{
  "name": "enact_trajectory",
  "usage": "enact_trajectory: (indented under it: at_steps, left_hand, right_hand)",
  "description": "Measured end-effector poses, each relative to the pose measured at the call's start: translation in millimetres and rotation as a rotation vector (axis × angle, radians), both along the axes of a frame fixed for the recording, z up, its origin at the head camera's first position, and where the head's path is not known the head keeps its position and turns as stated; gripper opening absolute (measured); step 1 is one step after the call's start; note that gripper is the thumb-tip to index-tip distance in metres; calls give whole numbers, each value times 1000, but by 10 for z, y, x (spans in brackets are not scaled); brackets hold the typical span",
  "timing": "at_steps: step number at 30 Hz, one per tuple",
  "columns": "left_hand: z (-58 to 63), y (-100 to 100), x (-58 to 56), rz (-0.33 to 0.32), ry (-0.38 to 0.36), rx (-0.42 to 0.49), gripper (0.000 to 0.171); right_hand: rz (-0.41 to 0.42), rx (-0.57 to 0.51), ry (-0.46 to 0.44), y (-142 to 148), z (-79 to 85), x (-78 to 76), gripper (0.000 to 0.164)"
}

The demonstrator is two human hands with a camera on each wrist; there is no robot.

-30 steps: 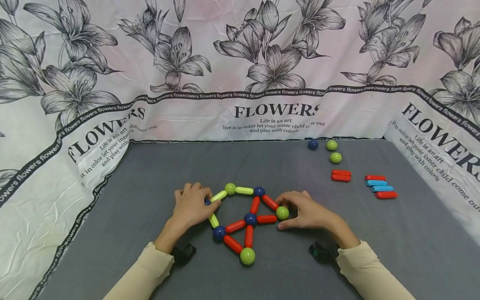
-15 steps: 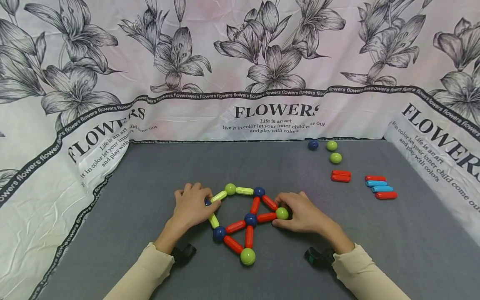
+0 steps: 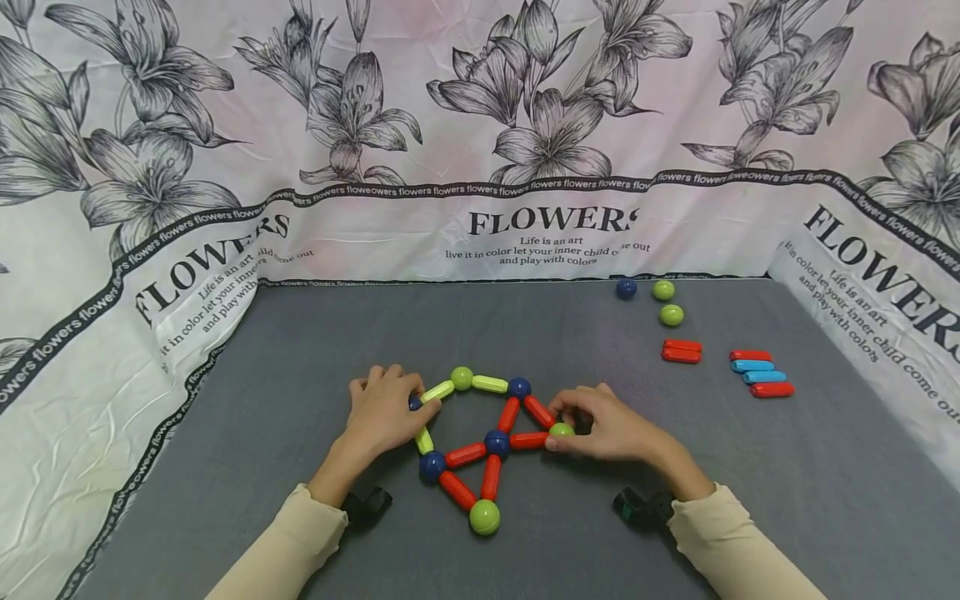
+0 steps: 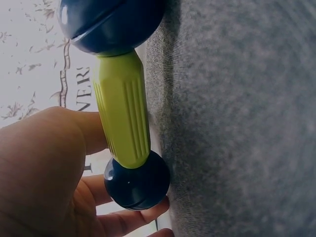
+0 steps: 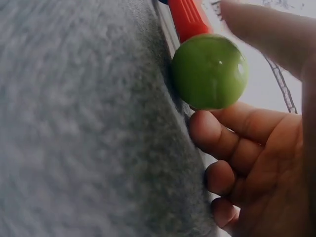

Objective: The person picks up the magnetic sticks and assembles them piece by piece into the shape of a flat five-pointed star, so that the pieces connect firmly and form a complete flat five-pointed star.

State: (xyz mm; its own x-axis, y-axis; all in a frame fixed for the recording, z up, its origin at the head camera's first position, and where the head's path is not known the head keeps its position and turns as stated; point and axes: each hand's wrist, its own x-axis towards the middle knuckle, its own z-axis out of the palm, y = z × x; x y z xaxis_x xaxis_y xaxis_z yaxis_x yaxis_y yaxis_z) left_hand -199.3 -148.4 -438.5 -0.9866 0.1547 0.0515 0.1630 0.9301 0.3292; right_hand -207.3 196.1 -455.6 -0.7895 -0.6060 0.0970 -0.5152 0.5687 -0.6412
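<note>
A flat frame of rods and balls lies on the grey table, with a blue ball at the hub of several red rods. My left hand grips the blue ball at the frame's left corner, where two yellow-green rods meet. Thumb and fingers of my right hand pinch the green ball at the right corner, joined to red rods. Another green ball forms the near corner, and one more green ball sits at the far side.
Towards the back right lie a loose blue ball and two green balls. Closer in are a pair of red rods and a group of red and blue rods. A flower-printed cloth stands behind the table.
My right hand has closed in on the right green ball and shifted it slightly left and nearer. The near part of the frame has swung a little left. My left hand stays put.
</note>
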Motion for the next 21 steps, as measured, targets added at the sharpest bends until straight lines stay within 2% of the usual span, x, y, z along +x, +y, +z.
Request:
enact_trajectory:
  at_steps: [5, 14, 17, 21]
  left_hand:
    - [-14, -9, -2, -19, 7, 11, 27]
    - [-20, 10, 7, -45, 12, 52, 26]
    - [-22, 23, 14, -15, 23, 62, 30]
    - [-12, 35, 13, 71, 4, 42, 42]
  right_hand:
    - [13, -77, -80, 37, -36, -45, 8]
    - [24, -185, -167, 57, -69, -93, 13]
    - [32, -209, -209, 63, -63, -84, 14]
    - [43, -227, -248, 71, -53, -78, 14]
